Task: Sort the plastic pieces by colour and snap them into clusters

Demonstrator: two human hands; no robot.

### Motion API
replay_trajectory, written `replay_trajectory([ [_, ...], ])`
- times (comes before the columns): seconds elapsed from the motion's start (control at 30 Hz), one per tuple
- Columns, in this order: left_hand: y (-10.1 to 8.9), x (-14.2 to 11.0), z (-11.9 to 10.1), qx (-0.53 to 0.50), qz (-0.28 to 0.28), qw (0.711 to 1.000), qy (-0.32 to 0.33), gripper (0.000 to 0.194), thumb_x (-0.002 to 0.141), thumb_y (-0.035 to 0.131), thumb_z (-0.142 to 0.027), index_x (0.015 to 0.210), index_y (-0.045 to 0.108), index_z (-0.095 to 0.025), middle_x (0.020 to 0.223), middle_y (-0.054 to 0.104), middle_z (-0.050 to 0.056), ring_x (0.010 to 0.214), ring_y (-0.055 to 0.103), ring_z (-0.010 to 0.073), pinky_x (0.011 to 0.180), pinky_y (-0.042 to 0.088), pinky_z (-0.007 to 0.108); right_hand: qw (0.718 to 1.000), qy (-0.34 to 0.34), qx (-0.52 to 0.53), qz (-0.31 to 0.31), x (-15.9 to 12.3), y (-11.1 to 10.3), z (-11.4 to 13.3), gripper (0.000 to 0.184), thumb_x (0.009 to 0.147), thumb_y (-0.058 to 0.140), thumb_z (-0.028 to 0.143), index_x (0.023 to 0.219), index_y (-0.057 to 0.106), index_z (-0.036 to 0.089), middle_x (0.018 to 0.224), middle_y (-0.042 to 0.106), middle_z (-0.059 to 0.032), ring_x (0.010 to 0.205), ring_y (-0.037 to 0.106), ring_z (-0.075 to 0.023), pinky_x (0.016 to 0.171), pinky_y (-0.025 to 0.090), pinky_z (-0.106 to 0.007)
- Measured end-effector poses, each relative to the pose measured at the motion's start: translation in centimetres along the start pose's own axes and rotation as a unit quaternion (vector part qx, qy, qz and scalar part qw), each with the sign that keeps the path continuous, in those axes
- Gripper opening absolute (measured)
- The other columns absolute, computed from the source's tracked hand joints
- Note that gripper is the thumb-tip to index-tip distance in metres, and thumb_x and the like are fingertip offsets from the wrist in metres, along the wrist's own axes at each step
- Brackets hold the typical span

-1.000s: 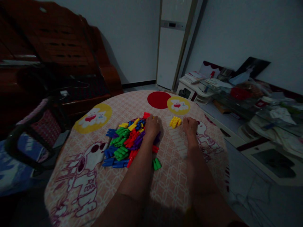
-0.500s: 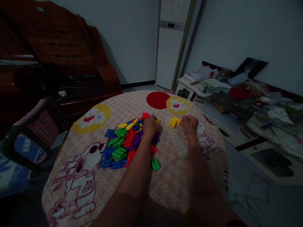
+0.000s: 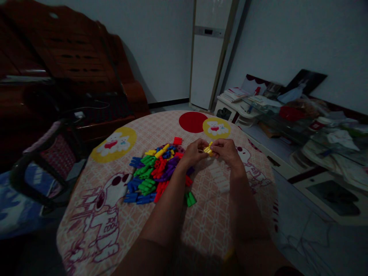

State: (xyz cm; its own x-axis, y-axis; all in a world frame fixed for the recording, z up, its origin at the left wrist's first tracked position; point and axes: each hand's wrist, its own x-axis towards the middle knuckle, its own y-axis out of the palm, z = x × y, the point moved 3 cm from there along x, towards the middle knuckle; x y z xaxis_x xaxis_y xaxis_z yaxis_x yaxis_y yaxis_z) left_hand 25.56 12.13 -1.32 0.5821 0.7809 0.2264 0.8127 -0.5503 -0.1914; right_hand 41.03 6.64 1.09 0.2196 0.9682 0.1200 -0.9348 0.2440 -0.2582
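Note:
My left hand (image 3: 194, 154) is closed at the left side of a small cluster of yellow plastic building pieces (image 3: 208, 149). From the right, my right hand (image 3: 226, 151) pinches the same cluster between thumb and fingers. The fingers partly hide the yellow pieces, and how they join cannot be made out. To the left of my left hand lies a pile of bullet-shaped toy pieces, among them green pieces (image 3: 147, 186), purple pieces (image 3: 169, 168) and blue pieces (image 3: 134, 185). One red piece (image 3: 177, 141) lies at the pile's far edge.
The round table's patterned cloth (image 3: 207, 226) lies under everything. A row of pale, whitish pieces (image 3: 220, 177) is below my hands. A chair (image 3: 54, 165) stands at the left, and a cluttered cabinet (image 3: 258, 134) at the right.
My left hand has moved right, from the pile's edge to the yellow cluster. My right hand has shifted slightly left and now touches the cluster, which stood apart from both hands before.

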Motion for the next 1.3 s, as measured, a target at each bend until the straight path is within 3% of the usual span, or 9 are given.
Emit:
replay_trajectory([
  [0.17,-3.5,-0.7,-1.4,0.167,-0.096,0.981,-0.003,0.037,0.077,0.065,-0.019,0.114,0.064,-0.017,0.116,0.07,0.01,0.098,0.067,0.0201,0.083,0.055,0.032,0.979,-0.017,-0.171,-0.11,-0.7,-2.6,0.8,0.014,0.07,0.066,0.029,0.066,0.068,0.016,0.056,0.064,-0.0008,0.049,0.058,-0.0131,0.048,0.043,-0.022],
  [0.37,-10.1,-3.2,-1.0,0.41,-0.187,0.884,-0.128,0.032,0.083,0.063,-0.024,0.113,0.07,-0.017,0.113,0.073,0.013,0.107,0.066,0.0289,0.096,0.049,0.04,0.908,-0.014,-0.409,-0.089,-0.3,-2.2,0.0,0.011,0.071,0.063,0.016,0.065,0.072,0.017,0.067,0.072,-0.0043,0.065,0.063,-0.0161,0.062,0.042,-0.025],
  [0.5,-12.6,-4.4,0.3,0.443,-0.202,0.851,-0.197,0.03,0.081,0.062,-0.022,0.109,0.073,-0.019,0.109,0.074,0.012,0.104,0.066,0.0296,0.091,0.05,0.038,0.864,-0.031,-0.497,-0.076,0.2,-0.7,-0.9,0.015,0.077,0.061,0.014,0.075,0.075,0.017,0.083,0.075,-0.0087,0.077,0.065,-0.019,0.071,0.043,-0.028],
  [0.7,-13.7,-4.8,1.8,0.433,-0.172,0.849,-0.248,0.029,0.079,0.063,-0.023,0.106,0.075,-0.02,0.108,0.076,0.011,0.102,0.068,0.029,0.087,0.05,0.036,0.827,-0.027,-0.56,-0.037,0.0,1.0,-1.1,0.015,0.083,0.06,0.015,0.086,0.075,0.016,0.092,0.075,-0.0127,0.085,0.065,-0.022,0.075,0.041,-0.03],
  [0.83,-13.8,-5.0,2.3,0.431,-0.182,0.851,-0.238,0.031,0.072,0.065,-0.016,0.101,0.077,-0.021,0.102,0.077,0.011,0.098,0.068,0.0294,0.085,0.051,0.037,0.842,-0.025,-0.538,-0.04,-0.3,0.9,-0.3,0.012,0.085,0.064,0.021,0.083,0.075,0.018,0.09,0.075,-0.0108,0.083,0.065,-0.0208,0.074,0.041,-0.029],
  [0.93,-14.2,-5.2,2.1,0.402,-0.224,0.859,-0.224,0.03,0.067,0.064,-0.012,0.093,0.078,-0.021,0.094,0.077,0.008,0.093,0.068,0.0268,0.085,0.052,0.035,0.866,-0.031,-0.494,-0.069,-0.3,0.3,0.5,0.015,0.086,0.062,0.025,0.08,0.074,0.018,0.087,0.075,-0.0092,0.08,0.065,-0.0197,0.072,0.041,-0.029],
  [1.07,-14.2,-5.1,1.1,0.217,-0.29,0.917,-0.168,0.034,0.068,0.063,-0.019,0.099,0.077,-0.017,0.091,0.077,0.006,0.084,0.069,0.0211,0.078,0.055,0.031,0.899,-0.063,-0.419,-0.114,-0.3,-0.1,1.4,0.019,0.086,0.061,0.028,0.077,0.074,0.018,0.083,0.074,-0.0083,0.078,0.065,-0.0193,0.072,0.043,-0.029],
  [1.17,-12.9,-4.4,0.1,0.073,-0.291,0.948,-0.102,0.038,0.068,0.064,-0.022,0.103,0.075,-0.013,0.089,0.076,0.005,0.078,0.069,0.0178,0.073,0.056,0.028,0.929,-0.084,-0.34,-0.123,-0.2,0.6,1.6,0.018,0.083,0.062,0.028,0.073,0.072,0.018,0.077,0.073,-0.006,0.074,0.065,-0.0183,0.071,0.045,-0.028],
  [1.3,-9.3,-2.8,-0.8,0.009,-0.224,0.973,-0.055,0.035,0.068,0.067,-0.023,0.1,0.074,-0.013,0.089,0.075,0.005,0.076,0.069,0.0165,0.072,0.056,0.028,0.976,-0.095,-0.183,-0.067,-0.2,2.8,1.5,0.02,0.082,0.061,0.033,0.074,0.072,0.018,0.07,0.07,-0.0024,0.066,0.064,-0.0161,0.064,0.048,-0.026],
])
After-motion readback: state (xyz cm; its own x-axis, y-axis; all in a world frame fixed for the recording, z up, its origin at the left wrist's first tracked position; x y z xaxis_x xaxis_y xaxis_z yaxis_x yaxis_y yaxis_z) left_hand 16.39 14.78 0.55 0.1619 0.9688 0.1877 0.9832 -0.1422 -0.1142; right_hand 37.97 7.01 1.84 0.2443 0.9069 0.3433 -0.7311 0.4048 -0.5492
